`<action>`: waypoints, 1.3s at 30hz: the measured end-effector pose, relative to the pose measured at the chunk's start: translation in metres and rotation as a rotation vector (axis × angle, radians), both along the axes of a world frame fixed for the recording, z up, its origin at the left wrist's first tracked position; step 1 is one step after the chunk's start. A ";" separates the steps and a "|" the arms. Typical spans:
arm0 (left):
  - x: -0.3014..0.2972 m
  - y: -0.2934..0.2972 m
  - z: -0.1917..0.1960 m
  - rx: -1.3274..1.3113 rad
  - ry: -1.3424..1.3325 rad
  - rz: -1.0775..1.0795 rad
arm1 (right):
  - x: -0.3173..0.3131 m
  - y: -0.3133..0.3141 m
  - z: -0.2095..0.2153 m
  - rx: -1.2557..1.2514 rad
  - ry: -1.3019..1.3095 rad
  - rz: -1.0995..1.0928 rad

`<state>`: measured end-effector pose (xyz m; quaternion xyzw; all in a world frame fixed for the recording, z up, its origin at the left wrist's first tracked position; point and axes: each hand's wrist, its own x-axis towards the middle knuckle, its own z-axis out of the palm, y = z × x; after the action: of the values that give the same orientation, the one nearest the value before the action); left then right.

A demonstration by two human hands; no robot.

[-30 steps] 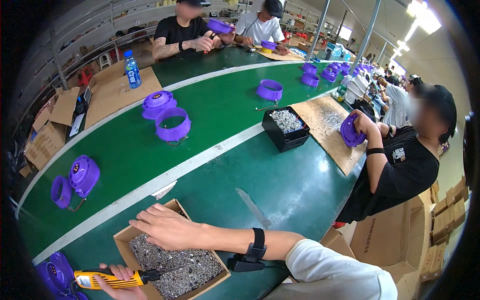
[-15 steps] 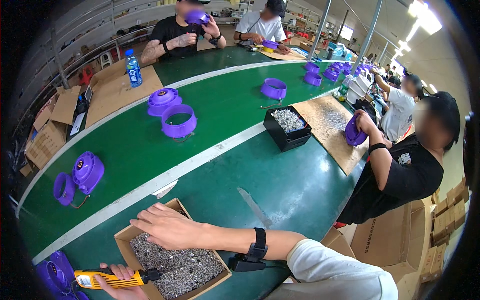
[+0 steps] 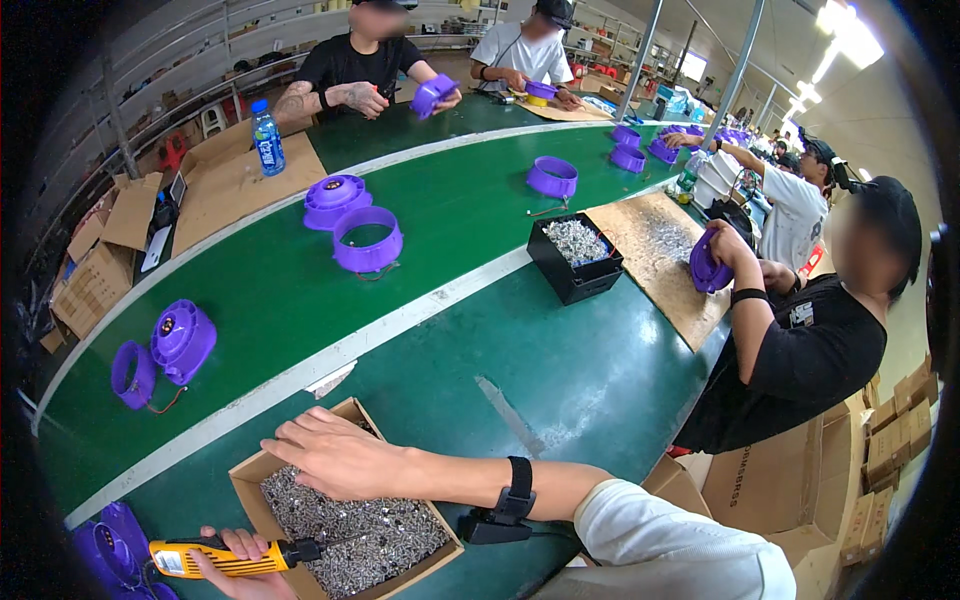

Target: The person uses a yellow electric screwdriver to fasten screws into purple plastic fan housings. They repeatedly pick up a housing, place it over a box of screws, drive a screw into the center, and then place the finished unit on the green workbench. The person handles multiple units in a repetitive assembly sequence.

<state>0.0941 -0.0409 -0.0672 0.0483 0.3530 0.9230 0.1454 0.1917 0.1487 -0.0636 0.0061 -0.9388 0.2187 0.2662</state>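
Observation:
My left hand [image 3: 245,565] is wrapped round a yellow electric screwdriver [image 3: 215,558] with a black nose. The tool lies level, its bit pointing right over a cardboard box [image 3: 447,540] of small metal screws [image 3: 365,545]. My right hand [image 3: 335,458] reaches across the same box, palm down above the screws. Its fingers are stretched out and somewhat apart toward the box's left wall, and nothing shows in them. A black strap [image 3: 518,490] circles my right wrist. Beside the screwdriver, at the lower left, sit purple plastic housings [image 3: 105,545], partly cut off by the dark picture rim.
Purple rings [image 3: 367,240] and purple housings [image 3: 184,340] ride on the green conveyor belt [image 3: 250,290]. A black bin [image 3: 575,260] of small parts stands by a worn board [image 3: 660,250]. A co-worker [image 3: 810,330] at right handles a purple housing; others sit across the belt.
The purple parts on the belt have shifted slightly right. Across the belt, a co-worker has lowered a purple part. Another at far right has stretched an arm toward the belt. My hands are still.

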 end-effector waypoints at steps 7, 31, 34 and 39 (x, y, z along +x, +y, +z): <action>0.000 0.000 -0.001 -0.035 0.016 0.016 | 0.000 0.001 -0.001 -0.021 0.013 0.021; -0.002 -0.001 -0.004 0.003 0.019 -0.011 | -0.001 0.000 -0.002 0.006 -0.013 0.004; -0.003 -0.001 -0.005 0.008 0.009 -0.011 | -0.002 0.000 -0.002 0.010 -0.015 0.002; -0.005 -0.003 -0.007 0.015 0.003 -0.018 | -0.003 -0.001 -0.006 0.014 -0.002 -0.003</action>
<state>0.0894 -0.0435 -0.0739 0.0536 0.3460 0.9241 0.1528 0.1890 0.1482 -0.0692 0.0060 -0.9406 0.2119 0.2653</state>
